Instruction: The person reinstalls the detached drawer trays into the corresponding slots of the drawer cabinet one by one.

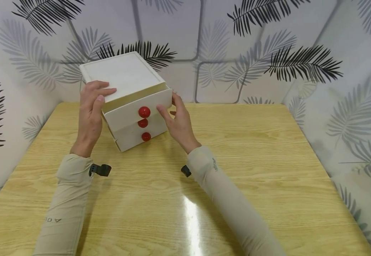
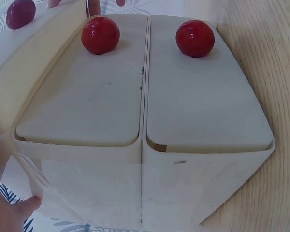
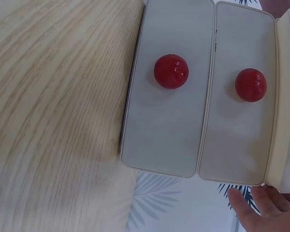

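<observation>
A white cabinet (image 1: 121, 73) with red round knobs stands on the table, turned at an angle. Its top drawer (image 1: 124, 117) is pulled partway out, while the middle drawer (image 2: 92, 92) and bottom drawer (image 2: 203, 96) sit closed. My left hand (image 1: 90, 112) rests at the cabinet's upper left edge, its fingers extended over the top. With the thumb on the front panel and fingers around its right edge, my right hand (image 1: 180, 122) pinches the top drawer. The drawer's inside is hidden in all views.
The wood-grain table (image 1: 252, 160) extends to the right and in front of the cabinet. Behind it rises a wall with leaf patterns (image 1: 217, 81). Dark wrist devices (image 1: 101, 170) show at both cuffs.
</observation>
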`<action>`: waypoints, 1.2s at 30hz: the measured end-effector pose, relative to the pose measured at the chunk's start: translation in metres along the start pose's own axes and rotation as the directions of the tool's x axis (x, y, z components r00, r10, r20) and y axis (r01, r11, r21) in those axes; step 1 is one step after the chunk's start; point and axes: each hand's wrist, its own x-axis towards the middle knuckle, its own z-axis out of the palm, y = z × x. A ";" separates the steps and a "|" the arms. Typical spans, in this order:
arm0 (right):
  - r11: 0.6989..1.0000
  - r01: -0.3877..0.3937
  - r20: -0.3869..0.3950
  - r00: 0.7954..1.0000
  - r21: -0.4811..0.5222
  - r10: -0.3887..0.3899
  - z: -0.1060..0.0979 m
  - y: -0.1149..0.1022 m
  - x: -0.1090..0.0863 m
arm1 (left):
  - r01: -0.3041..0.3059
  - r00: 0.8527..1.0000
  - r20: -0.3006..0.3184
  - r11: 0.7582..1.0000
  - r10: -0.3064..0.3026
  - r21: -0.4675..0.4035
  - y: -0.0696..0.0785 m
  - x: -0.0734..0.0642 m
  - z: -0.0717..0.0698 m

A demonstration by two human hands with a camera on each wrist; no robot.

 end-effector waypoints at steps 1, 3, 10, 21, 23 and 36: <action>1.000 -0.003 0.002 1.000 0.001 0.003 0.000 0.000 0.000 | -0.003 1.000 -0.001 1.000 0.003 0.001 0.000 0.000 0.000; 1.000 -0.008 0.007 1.000 -0.001 0.008 0.001 0.001 0.000 | -0.001 1.000 -0.004 1.000 0.001 -0.001 0.000 -0.001 0.001; 1.000 -0.026 0.009 1.000 0.004 0.026 0.005 0.005 0.001 | 0.019 1.000 -0.012 1.000 -0.019 0.000 -0.002 -0.001 0.003; 0.998 -0.060 0.009 0.998 0.015 0.060 0.014 0.008 0.004 | 0.014 1.000 0.001 1.000 -0.014 -0.007 -0.001 -0.003 -0.004; 0.998 -0.069 0.005 0.998 0.011 0.069 0.014 0.008 0.005 | 0.012 1.000 0.006 1.000 -0.012 -0.008 0.000 -0.002 -0.005; 0.997 -0.074 -0.035 0.997 -0.007 0.074 0.015 0.008 0.008 | -0.011 1.000 0.016 1.000 0.011 0.012 0.001 0.001 -0.003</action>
